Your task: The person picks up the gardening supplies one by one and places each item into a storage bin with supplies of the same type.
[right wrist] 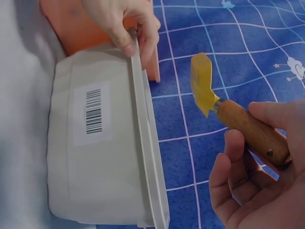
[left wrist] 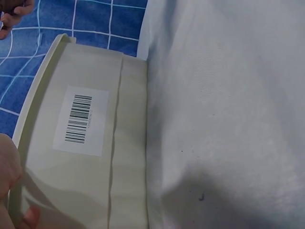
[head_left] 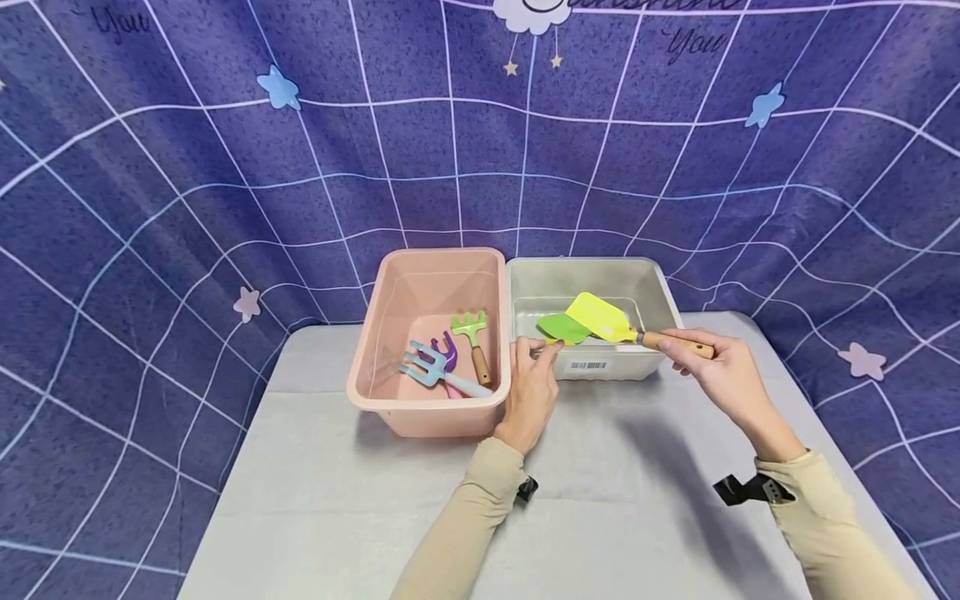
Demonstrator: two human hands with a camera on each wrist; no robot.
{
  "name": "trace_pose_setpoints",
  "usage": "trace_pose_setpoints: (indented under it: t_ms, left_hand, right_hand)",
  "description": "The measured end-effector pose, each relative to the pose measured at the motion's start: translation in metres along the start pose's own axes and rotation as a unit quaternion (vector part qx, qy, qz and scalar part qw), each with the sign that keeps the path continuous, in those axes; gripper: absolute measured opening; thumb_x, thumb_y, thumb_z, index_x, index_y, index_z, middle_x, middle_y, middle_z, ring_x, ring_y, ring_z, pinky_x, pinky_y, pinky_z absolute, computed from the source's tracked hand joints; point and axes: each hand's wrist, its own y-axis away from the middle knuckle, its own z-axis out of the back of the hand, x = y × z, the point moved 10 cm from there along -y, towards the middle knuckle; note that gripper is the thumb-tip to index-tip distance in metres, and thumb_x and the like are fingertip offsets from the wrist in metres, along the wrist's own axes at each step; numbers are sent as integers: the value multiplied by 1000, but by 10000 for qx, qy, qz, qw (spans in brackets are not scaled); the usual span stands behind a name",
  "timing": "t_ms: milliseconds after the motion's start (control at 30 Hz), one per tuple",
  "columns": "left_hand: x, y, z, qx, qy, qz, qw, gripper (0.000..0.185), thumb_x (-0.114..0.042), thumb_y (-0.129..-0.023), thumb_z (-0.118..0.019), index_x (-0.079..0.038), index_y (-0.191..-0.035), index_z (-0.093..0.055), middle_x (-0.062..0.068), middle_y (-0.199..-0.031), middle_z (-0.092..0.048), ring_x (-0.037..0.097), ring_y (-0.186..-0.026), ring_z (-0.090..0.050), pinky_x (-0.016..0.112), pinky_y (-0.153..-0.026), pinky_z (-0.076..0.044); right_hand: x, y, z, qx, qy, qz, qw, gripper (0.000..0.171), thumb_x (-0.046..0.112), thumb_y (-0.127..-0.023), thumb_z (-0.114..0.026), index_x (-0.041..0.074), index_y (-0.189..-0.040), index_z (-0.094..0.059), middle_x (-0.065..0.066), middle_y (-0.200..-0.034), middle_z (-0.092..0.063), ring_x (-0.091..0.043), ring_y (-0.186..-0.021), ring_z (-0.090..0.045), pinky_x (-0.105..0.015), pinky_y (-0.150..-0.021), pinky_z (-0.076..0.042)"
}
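Hard to make out the green shovel blade (head_left: 564,327) in the head view: the yellow trowel (head_left: 602,317) overlaps part of it and its handle is hidden, so I can't tell what it's resting on. The left wrist view only catches a sliver of the left hand (head_left: 531,385) at the edge, mostly just the grey bin (head_left: 666,293) wall with its barcode label (left wrist: 79,119). From the right wrist view that hand is pinching the grey bin's near rim at the corner next to the pink bin (head_left: 375,333).

The right hand (head_left: 722,373) has its fingers wrapped around the trowel's wooden handle. The trowel hangs over the grey bin, long axis running roughly left-right, blade pointing left toward the pink bin and tipped slightly up, handle out past the bin's right rim.

A green rake (head_left: 472,333), a blue fork (head_left: 427,367) and a purple tool (head_left: 447,350) lie in the pink bin.
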Motion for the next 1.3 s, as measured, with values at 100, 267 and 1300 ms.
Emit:
trace_pose_setpoints:
  t_ms: [100, 267, 1300]
  left_hand:
    - [0, 0, 1, -11, -17, 7, 10000, 33, -3, -98, -67, -20, -124, -78, 7, -118, -58, 26, -114, -58, 36, -103, -49]
    - [0, 2, 0, 17, -34, 16, 10000, 33, -3, -98, -67, -20, -125, -77, 7, -118, -58, 25, -115, -58, 35, -102, -50]
    - [-1, 5, 2, -2, -96, -29, 9999, 29, -11, -102, -66, -21, -127, -77, 7, -120, -57, 25, -116, -58, 35, -102, -49]
  right_hand:
    - [1, -2, 0, 25, 34, 7, 10000, 36, 31, -104, -71, 5, -128, -77, 29, -100, -76, -2, -79, -67, -17, -72, -57]
    - [-2, -5, 1, 21, 139, -110, 9998, 37, 32, -102, -72, 5, -127, -77, 27, -95, -75, -1, -77, -68, -19, -70, -56]
    - [4, -29, -1, 244, 607, -233, 9976, 42, 40, -101, -73, 9, -128, -78, 27, -91, -74, -4, -77, -69, -21, -65, -53]
